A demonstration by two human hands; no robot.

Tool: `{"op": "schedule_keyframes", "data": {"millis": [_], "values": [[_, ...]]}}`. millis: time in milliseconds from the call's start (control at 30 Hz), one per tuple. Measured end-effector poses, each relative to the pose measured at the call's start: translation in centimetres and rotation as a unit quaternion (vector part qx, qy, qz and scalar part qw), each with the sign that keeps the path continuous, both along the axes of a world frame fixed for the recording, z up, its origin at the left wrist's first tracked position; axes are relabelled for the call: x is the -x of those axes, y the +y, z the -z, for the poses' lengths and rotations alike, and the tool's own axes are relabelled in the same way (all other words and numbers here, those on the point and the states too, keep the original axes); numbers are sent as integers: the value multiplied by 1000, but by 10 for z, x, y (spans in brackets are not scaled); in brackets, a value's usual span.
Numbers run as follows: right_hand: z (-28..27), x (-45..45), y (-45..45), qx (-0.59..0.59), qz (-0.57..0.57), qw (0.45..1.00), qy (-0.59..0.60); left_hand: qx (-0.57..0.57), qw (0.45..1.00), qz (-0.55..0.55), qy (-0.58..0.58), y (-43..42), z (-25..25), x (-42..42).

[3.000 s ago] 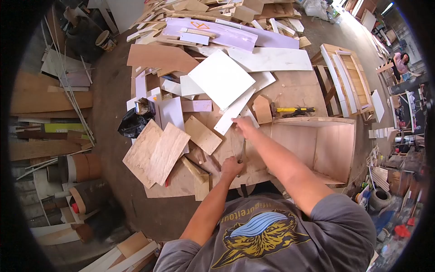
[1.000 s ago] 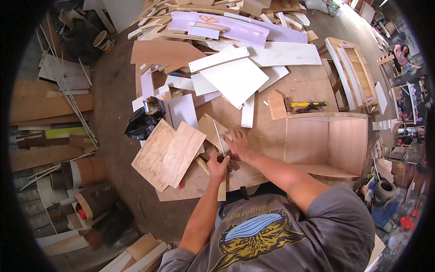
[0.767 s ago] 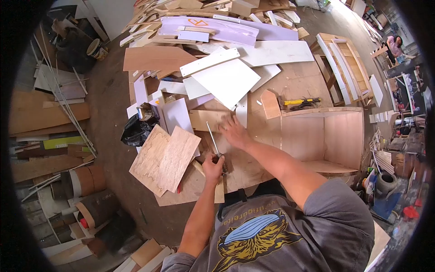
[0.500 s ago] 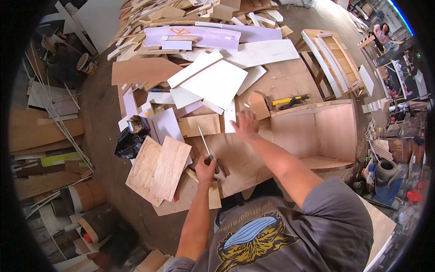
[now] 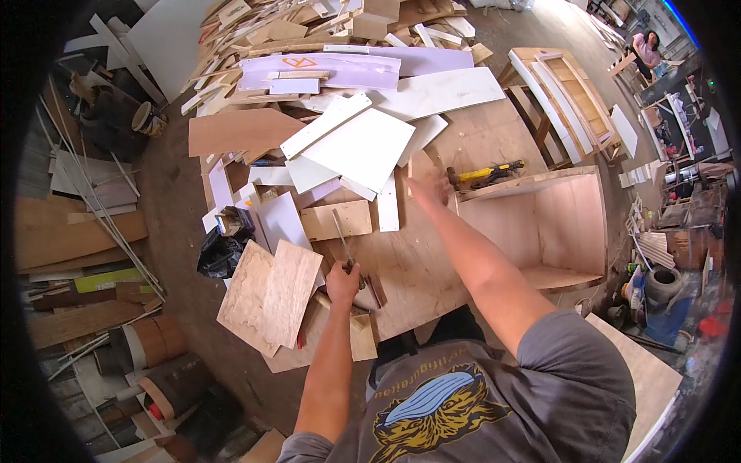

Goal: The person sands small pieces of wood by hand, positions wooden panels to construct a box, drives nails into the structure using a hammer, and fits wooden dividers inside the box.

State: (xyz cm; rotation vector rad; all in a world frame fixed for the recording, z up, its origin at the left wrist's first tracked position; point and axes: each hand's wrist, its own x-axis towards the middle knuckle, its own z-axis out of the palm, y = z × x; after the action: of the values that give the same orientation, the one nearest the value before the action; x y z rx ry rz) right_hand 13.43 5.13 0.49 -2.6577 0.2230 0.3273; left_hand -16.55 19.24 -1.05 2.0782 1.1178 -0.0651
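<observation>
Just left of the box (image 5: 563, 220), the right hand (image 5: 434, 187) was blurred and covered part of a small wood block (image 5: 420, 164); whether it gripped the block could not be told. Farther left of the box, the left hand (image 5: 343, 283) hid much of the handle of the screwdriver (image 5: 342, 236). Beyond the box, a white board (image 5: 363, 147) partly covered a paler board (image 5: 311, 175), and the scrap pile (image 5: 370, 21) ran off the top edge. Far beyond the box, another person (image 5: 647, 51) was too small to make out their hands.
</observation>
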Motion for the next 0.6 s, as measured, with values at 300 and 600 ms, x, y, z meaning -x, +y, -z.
{"op": "schedule_keyframes", "data": {"millis": [300, 600], "values": [[-16, 84, 14, -62, -128, 987, 72, -62, 997, -14, 36, -4, -9, -4], [14, 104, 41, -184, -112, 975, 55, -67, 997, -7, 32, 1, -17, 1]]}}
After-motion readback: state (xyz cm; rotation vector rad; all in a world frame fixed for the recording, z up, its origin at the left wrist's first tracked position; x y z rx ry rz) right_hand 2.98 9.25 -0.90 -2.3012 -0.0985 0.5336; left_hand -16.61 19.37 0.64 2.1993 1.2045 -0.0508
